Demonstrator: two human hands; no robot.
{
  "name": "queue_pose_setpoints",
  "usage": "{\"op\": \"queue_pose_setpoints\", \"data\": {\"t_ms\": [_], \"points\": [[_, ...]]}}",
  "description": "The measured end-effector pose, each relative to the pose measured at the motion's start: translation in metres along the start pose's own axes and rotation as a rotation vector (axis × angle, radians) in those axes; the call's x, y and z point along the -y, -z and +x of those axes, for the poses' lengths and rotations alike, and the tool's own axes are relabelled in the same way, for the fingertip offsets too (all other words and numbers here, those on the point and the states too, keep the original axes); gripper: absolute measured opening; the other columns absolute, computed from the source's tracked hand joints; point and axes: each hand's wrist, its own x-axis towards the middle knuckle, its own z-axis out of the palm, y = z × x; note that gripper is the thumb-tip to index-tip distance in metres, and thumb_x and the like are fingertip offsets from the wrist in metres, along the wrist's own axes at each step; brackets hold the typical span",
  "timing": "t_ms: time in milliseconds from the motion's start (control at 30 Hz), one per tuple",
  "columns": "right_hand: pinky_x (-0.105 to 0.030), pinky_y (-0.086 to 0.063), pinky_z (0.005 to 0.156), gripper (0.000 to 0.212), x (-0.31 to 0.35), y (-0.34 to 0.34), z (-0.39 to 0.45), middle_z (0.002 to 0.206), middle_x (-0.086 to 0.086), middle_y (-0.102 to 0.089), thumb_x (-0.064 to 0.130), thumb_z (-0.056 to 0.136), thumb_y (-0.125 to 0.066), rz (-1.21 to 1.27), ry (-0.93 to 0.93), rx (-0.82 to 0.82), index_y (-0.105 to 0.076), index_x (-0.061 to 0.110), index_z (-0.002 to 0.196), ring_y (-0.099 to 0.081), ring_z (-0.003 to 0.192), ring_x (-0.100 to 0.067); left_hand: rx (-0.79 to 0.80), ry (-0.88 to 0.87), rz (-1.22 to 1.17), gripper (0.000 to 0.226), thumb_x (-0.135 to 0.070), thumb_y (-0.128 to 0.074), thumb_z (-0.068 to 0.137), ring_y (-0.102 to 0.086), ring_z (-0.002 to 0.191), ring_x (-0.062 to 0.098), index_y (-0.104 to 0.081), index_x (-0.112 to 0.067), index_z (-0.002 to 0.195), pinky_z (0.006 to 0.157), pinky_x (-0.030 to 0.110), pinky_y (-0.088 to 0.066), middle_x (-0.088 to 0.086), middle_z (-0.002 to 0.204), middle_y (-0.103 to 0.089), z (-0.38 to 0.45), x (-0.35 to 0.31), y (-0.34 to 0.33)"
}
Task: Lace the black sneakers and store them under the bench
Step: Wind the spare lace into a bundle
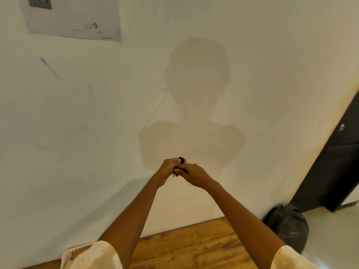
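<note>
1. Lace (181,160), black, is bunched between both hands, raised in front of the wall (252,74), mid-frame; a short end hangs below the fingers.
2. Left hand (168,168) has its fingers curled round the lace.
3. Right hand (193,174) touches the left and pinches the same lace.
4. Both bare arms stretch forward from pale sleeves (97,255).
5. Paper (73,18) with handwriting is stuck on the wall, far left.
6. Backpack (289,226), dark, sits on the floor at right, beside a dark door (334,162).
7. Wood floor (194,247) lies near, below the arms.
8. No sneakers are in view.
</note>
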Motion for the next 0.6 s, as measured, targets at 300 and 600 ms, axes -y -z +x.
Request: {"op": "queue_pose_setpoints", "data": {"t_ms": [300,600], "points": [[-0.022,-0.032,0.056,0.039,0.001,0.040,0.026,0.064,0.010,-0.049,0.041,0.098,-0.043,0.324,-0.200,-0.405,-0.055,0.012,0.075,-0.044,0.059,-0.004,0.269,-0.003,-0.203,0.036,-0.017,-0.028,0.101,-0.049,0.059,0.018,-0.061,-0.004,0.090,0.065,0.029,-0.043,0.003,0.064,-0.048,-0.018,-0.023,0.004],[-0.020,-0.035,0.052,0.032,0.007,-0.025,0.012,0.079,-0.001,-0.049,0.033,0.102,-0.033,0.976,-0.408,-0.193,-0.058,0.013,0.096,-0.040,0.062,-0.010,-0.028,-0.031,-0.639,0.035,-0.014,-0.028,0.102,-0.063,0.070,0.019,-0.061,-0.004,0.097,0.076,0.032,-0.050,0.008,0.083,-0.067,0.001,-0.019,-0.001]]}}
